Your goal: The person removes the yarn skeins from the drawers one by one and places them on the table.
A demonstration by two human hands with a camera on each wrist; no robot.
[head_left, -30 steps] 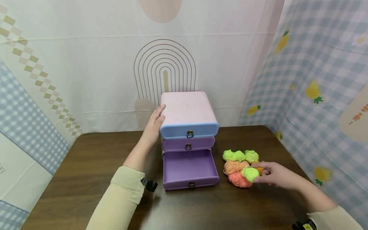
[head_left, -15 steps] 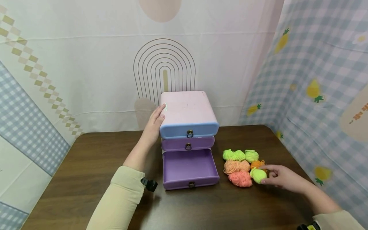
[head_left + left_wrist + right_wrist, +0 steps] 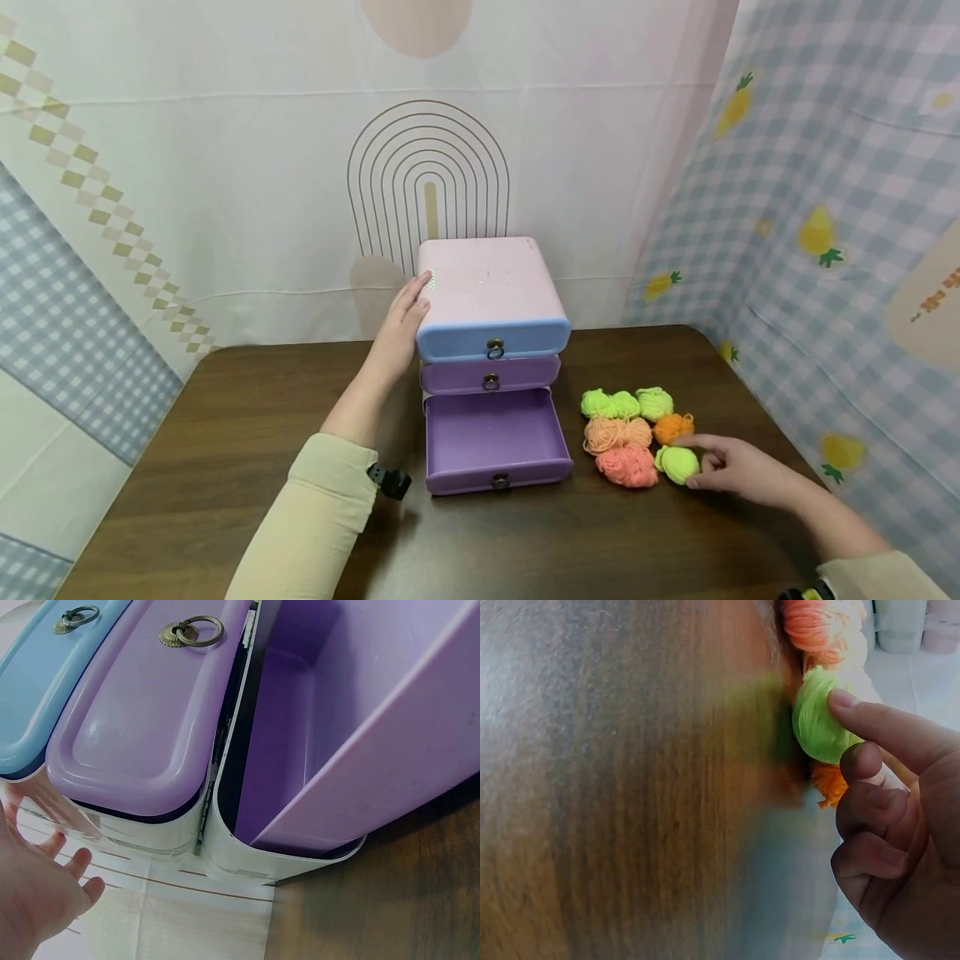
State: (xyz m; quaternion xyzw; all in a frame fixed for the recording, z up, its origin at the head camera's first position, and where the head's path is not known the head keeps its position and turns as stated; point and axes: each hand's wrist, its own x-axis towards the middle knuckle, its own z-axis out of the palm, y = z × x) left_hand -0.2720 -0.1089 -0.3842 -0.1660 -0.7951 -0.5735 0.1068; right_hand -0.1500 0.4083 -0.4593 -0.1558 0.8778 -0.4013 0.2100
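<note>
My left hand (image 3: 396, 337) rests against the upper left side of a small drawer cabinet (image 3: 487, 279) with a pink top. In the left wrist view, its fingers (image 3: 79, 864) lie beside the casing. The cabinet has a blue drawer (image 3: 457, 344), a purple drawer (image 3: 450, 379) and an empty, pulled-out bottom purple drawer (image 3: 495, 429). On the right, my right hand (image 3: 738, 471) pinches a small yellow-green yarn ball (image 3: 677, 465) at the table. The right wrist view shows the thumb on the yarn and the index finger partly hidden behind it.
Left of the yellow-green ball sits coral yarn (image 3: 627, 466). Behind are peach yarn (image 3: 617, 434), an orange yarn ball (image 3: 672, 427) and light green yarn (image 3: 610, 404), with another green ball (image 3: 655, 404) beside it. A patterned cloth (image 3: 795, 208) hangs at the right.
My right hand has moved the yellow-green ball right, off the coral yarn, to a spot in front of the orange ball. My left hand stays at the cabinet.
</note>
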